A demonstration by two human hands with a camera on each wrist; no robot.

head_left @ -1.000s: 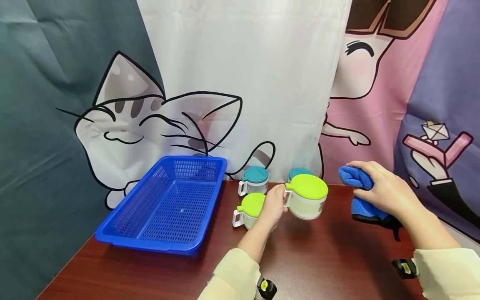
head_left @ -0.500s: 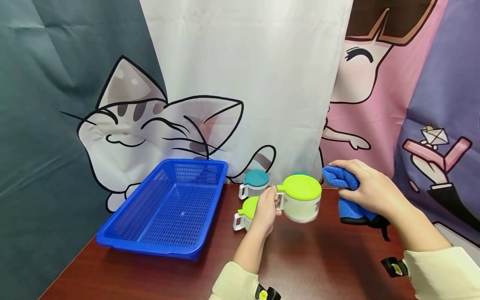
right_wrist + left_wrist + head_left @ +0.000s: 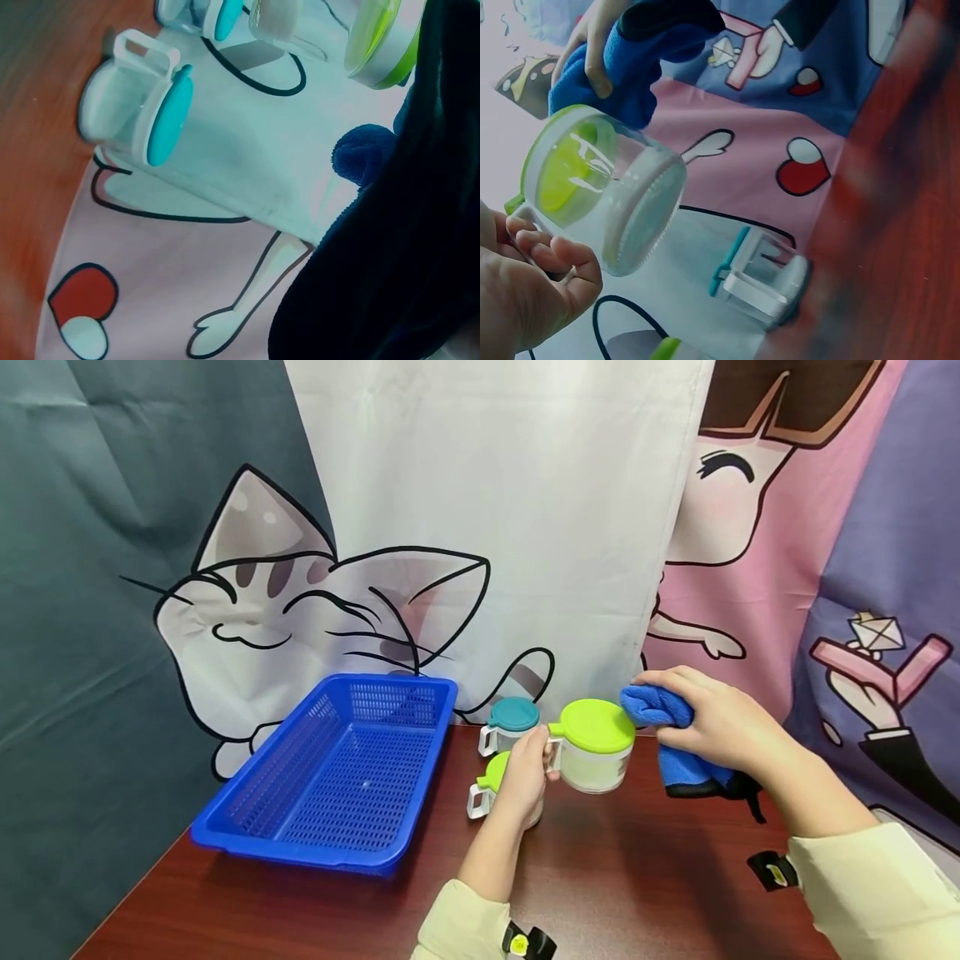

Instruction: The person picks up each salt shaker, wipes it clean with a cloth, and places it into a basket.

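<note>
My left hand [image 3: 525, 770] grips the white handle of a clear seasoning jar [image 3: 595, 768] with a lime green lid, lifted over the table. The left wrist view shows the fingers curled through the handle of this jar [image 3: 641, 199]. In my right hand [image 3: 723, 722] is a folded blue cloth [image 3: 693, 764] with a black edge, its front end right at the lid's right side. Behind my left forearm stand a second green-lidded jar [image 3: 495, 770] and a teal-lidded jar [image 3: 514, 715]. Another teal-lidded jar [image 3: 169, 124] shows in the right wrist view; the raised jar hides it in the head view.
A blue perforated plastic basket [image 3: 322, 852] stands on the left of the reddish-brown wooden table [image 3: 600, 893]. A cartoon-printed curtain [image 3: 480, 468] hangs along the table's back edge. Black straps with cameras sit at both wrists.
My right hand has brought the blue cloth leftward, up to the held jar's lid. My left hand has drawn the jar a little to the left, hiding the rear teal-lidded jar.
</note>
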